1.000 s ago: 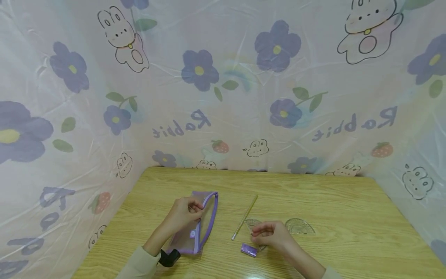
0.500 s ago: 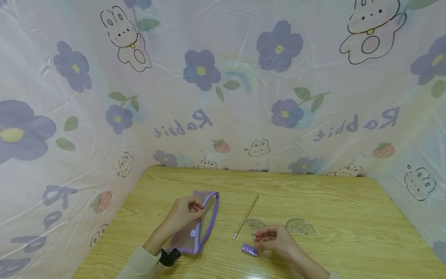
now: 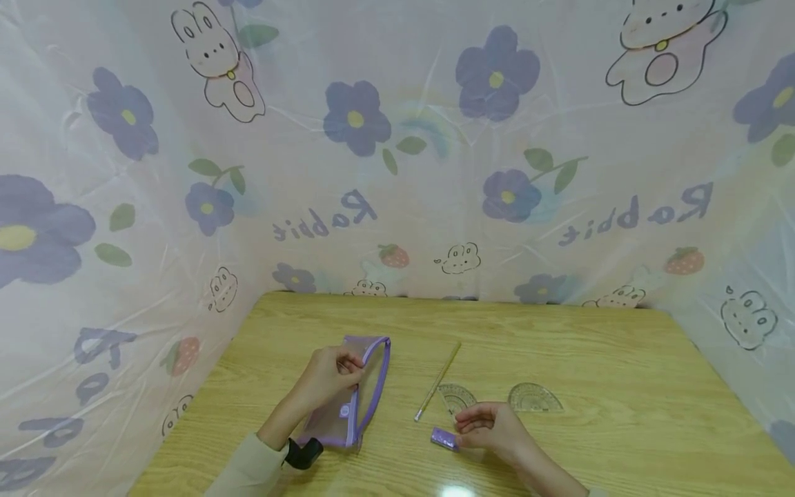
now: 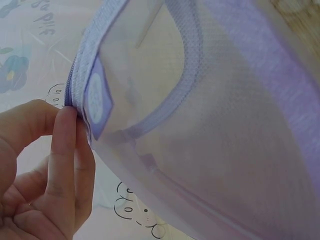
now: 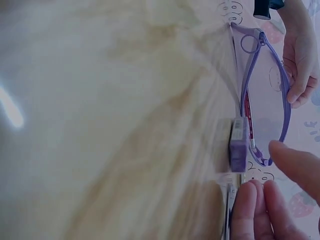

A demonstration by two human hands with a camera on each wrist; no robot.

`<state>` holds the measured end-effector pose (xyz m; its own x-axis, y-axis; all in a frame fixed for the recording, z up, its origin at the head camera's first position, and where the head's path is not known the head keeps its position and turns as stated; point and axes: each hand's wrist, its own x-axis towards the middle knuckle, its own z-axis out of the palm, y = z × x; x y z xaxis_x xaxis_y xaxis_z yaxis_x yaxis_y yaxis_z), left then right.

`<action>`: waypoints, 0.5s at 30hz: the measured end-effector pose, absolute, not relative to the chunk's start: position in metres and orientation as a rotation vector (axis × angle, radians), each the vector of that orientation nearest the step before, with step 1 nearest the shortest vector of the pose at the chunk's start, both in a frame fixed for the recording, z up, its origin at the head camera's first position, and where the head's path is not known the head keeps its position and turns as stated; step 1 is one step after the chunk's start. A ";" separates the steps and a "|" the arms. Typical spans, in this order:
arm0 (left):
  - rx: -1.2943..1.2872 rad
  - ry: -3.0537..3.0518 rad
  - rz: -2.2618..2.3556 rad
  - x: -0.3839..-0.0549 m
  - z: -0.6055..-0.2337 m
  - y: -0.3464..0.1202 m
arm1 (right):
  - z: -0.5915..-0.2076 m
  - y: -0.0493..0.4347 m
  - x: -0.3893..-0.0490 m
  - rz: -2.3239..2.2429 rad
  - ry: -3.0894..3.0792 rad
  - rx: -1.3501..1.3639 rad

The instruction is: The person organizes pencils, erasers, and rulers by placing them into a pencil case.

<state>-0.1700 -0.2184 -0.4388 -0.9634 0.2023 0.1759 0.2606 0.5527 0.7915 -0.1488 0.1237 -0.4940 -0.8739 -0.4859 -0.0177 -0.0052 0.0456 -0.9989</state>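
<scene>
- Your left fingers [image 4: 64, 150] pinch the pouch [image 3: 326, 420], which opens rightward.
- Your right fingers [image 5: 243, 207] stand apart; the eraser [image 3: 444, 438] beside them points lengthwise their way.

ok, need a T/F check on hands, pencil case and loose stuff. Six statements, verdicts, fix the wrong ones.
1. The left hand pinches the edge of the pencil case. True.
2. The pencil case is zipped shut. False: its mouth stands open.
3. Two clear protractors lie on the table. True.
4. The purple block and the pencil lie outside the pencil case. True.
5. The right hand grips the pencil. False: it holds nothing, thumb and fingers apart near the purple block.
6. In the head view, the purple block is left of the pencil case. False: it is to the right.
</scene>
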 end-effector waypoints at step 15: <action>-0.398 -2.715 -1.388 -0.169 -0.437 -0.218 | -0.498 0.116 -0.142 -1.837 2.101 -0.540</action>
<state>-0.1694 -0.2178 -0.4374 -0.9644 0.1982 0.1751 0.2579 0.5596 0.7876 -0.1422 0.1157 -0.4977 -0.8850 -0.4650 0.0226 -0.0843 0.1123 -0.9901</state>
